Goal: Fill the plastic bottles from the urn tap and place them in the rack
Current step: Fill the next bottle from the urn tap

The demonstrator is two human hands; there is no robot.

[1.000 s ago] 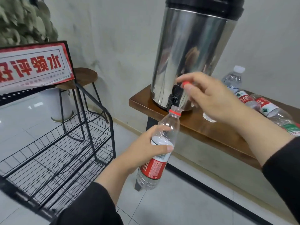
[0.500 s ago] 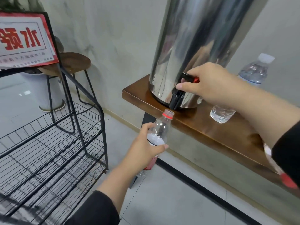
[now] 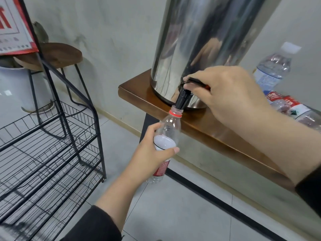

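Nearest me, my left hand (image 3: 152,153) comes up from 6 o'clock, black sleeve at the wrist, fingers wrapped tight round the middle of the plastic bottle (image 3: 167,136). Bottle clear, uncapped, red neck ring, white and red label partly under my grip. It tilts slightly, mouth up toward 12, sitting directly under the black tap (image 3: 182,100) spout, about touching it. Can't tell if any water is flowing or how full the bottle is.

My right hand (image 3: 231,94) reaches in from 3 o'clock, closed on the tap lever (image 3: 198,81), thumb and fingers pinching the black lever with its red tip showing at the knuckles.

Tap sits at the base of the steel urn (image 3: 199,40), which stands on the wooden shelf (image 3: 217,134) near its 9 o'clock end. Urn top is cut off by the frame.

At 9 o'clock, black wire rack (image 3: 52,153), several tiers, no bottles visible on them. Red and white sign (image 3: 13,26) on the rack top at 10 o'clock.

At 3 o'clock past my right wrist, lying bottles (image 3: 291,108) with red labels on the shelf, blurred. Behind them an upright bottle (image 3: 272,70) with a white cap, against the wall.

Far at 10 o'clock, wooden stool (image 3: 55,54) on black legs, white pot (image 3: 13,87) beside it.
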